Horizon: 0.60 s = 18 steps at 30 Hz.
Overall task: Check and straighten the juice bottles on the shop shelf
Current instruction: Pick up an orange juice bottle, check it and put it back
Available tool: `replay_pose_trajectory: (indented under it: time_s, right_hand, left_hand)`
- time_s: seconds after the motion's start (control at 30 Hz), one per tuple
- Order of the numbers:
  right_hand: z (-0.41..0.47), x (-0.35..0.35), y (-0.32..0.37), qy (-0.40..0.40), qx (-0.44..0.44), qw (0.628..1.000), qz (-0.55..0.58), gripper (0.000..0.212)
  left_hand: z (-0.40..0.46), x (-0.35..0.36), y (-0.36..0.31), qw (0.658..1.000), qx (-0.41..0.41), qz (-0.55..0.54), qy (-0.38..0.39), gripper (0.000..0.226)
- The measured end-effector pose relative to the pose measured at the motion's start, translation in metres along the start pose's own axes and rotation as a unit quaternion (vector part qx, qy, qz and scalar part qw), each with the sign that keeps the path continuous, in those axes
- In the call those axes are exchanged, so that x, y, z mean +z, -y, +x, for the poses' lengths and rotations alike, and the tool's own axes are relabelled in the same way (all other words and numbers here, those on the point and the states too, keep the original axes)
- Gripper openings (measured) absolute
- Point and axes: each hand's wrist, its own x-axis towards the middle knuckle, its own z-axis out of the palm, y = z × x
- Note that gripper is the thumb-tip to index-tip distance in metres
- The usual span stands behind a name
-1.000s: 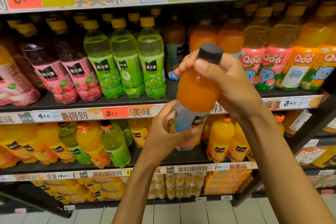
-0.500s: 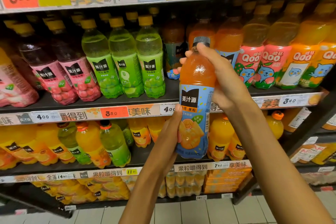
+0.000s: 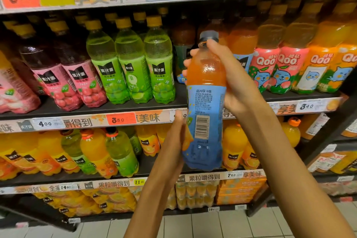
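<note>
I see my right hand (image 3: 229,81) gripping the neck and shoulder of an orange juice bottle (image 3: 205,102), held upright in front of the shop shelf (image 3: 116,107), its blue label turned so the barcode faces me. My left hand (image 3: 176,137) rests flat, fingers straight, against the bottle's lower left side. Behind, green grape bottles (image 3: 131,67) stand along the shelf's front edge, with Qoo bottles (image 3: 280,63) toward its right end.

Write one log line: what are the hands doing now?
right hand: grips orange juice bottle upright | left hand: touches its label, fingers straight | barcode faces camera
</note>
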Motion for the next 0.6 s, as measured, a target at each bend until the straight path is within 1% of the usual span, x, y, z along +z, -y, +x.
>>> replay_pose_trajectory:
  time_s: [0.03,0.1,0.17,0.2,0.27,0.37,0.43,0.47,0.53,0.6]
  right_hand:
    - [-0.001,-0.001,0.002,-0.011,-0.024,0.999,-0.024,0.026]
    - [-0.003,0.000,0.006,-0.027,-0.051,0.997,-0.052,0.022]
    - [-0.004,0.002,0.009,-0.019,-0.046,0.997,-0.050,0.027]
    - [-0.004,0.003,0.012,-0.009,-0.037,0.998,-0.042,0.032]
    - [-0.004,0.004,0.014,0.009,-0.018,1.000,-0.013,0.040]
    - [-0.005,0.003,0.011,0.032,0.008,0.998,0.048,0.040]
    - [-0.006,0.004,0.005,0.051,0.033,0.995,0.085,0.046]
    - [-0.006,0.005,0.003,0.055,0.034,0.994,0.093,0.046]
    - [-0.005,0.004,0.001,0.048,0.016,0.995,0.081,0.042]
    - [-0.006,0.003,0.002,0.016,-0.004,0.999,0.045,0.039]
  left_hand:
    - [0.001,-0.001,-0.002,0.999,0.016,0.028,0.007,0.058]
    - [0.000,0.004,-0.005,0.995,0.056,0.083,0.003,0.061]
    - [0.000,0.010,-0.003,0.991,0.077,0.111,-0.009,0.056]
    - [-0.001,0.012,-0.002,0.991,0.079,0.106,-0.004,0.054]
    - [-0.003,0.011,-0.001,0.997,0.060,0.043,0.028,0.057]
    - [-0.006,0.008,-0.002,0.992,0.014,-0.082,0.094,0.069]
    - [-0.005,0.008,0.001,0.987,-0.008,-0.104,0.124,0.070]
    - [-0.004,0.008,0.003,0.987,-0.012,-0.092,0.128,0.070]
    - [-0.002,0.010,0.003,0.995,-0.008,-0.035,0.092,0.071]
    - [0.001,0.008,0.000,0.999,0.014,0.035,0.024,0.069]
